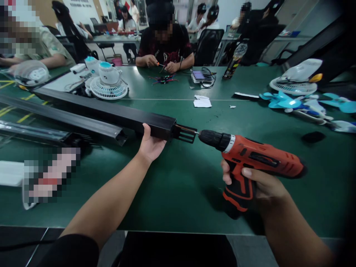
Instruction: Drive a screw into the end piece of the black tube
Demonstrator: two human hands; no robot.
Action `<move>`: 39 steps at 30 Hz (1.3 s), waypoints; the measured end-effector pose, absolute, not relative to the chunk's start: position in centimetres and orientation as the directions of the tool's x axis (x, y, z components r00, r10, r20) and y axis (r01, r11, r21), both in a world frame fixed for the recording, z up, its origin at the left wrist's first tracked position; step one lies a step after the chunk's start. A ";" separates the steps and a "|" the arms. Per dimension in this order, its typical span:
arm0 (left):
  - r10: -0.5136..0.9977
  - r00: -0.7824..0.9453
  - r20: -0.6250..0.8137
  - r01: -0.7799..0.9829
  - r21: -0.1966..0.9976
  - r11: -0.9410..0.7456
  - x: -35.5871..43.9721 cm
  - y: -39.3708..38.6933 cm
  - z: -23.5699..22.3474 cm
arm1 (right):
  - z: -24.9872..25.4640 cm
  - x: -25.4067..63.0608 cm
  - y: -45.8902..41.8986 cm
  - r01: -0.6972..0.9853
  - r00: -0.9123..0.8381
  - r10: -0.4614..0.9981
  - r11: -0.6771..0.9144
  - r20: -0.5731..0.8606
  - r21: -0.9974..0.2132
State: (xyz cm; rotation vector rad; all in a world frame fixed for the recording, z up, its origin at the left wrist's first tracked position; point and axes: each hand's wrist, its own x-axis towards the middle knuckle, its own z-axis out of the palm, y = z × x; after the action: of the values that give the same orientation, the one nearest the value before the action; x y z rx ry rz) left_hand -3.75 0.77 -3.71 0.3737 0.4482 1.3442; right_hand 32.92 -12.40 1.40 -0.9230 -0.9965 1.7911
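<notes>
My left hand [152, 146] is wrapped under the near end of a long black rectangular tube [122, 115], with the thumb up along its side. A slotted black metal bracket [187, 133] sticks out of that end. In my right hand [261, 181] is an orange and black cordless drill [261, 155], gripped round its handle and pointing left. The drill's thin bit reaches the bracket, along its upper edge; whether it touches a screw inside the tube is hidden. Both things are held above the green table [172, 193].
More black metal profiles [69, 118] lie at the left. White fans [108, 87] stand behind them. Blue fan blades [286, 102] and another fan [297, 81] are at the right. White paper [202, 101] and a bottle [235, 61] lie farther back. A person [167, 40] works across the table.
</notes>
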 end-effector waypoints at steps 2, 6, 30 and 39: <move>0.983 0.153 -0.097 -0.833 0.522 0.182 -3.6 0.7 -3.6 | 1.5 32.7 -12.5 -0.322 -0.333 0.925 -0.295 -0.184 -0.899; 0.984 0.126 -0.122 -0.810 0.560 0.173 -3.4 0.7 -3.4 | 1.4 32.6 -12.5 -0.323 -0.332 0.929 -0.274 -0.162 -0.906; 0.986 0.126 -0.111 -0.834 0.526 0.165 -3.2 0.5 -3.0 | 1.0 33.1 -12.2 -0.297 -0.302 0.945 -0.216 -0.123 -0.930; 0.987 0.118 -0.112 -0.833 0.529 0.160 -3.2 0.6 -3.3 | 1.0 32.9 -12.3 -0.306 -0.299 0.944 -0.236 -0.143 -0.922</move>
State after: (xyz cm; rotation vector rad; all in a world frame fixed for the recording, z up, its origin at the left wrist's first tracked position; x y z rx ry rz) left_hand -3.25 0.65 -3.28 0.3775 0.4933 1.3778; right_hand 32.95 -12.30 1.04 -0.9383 -1.0349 1.6988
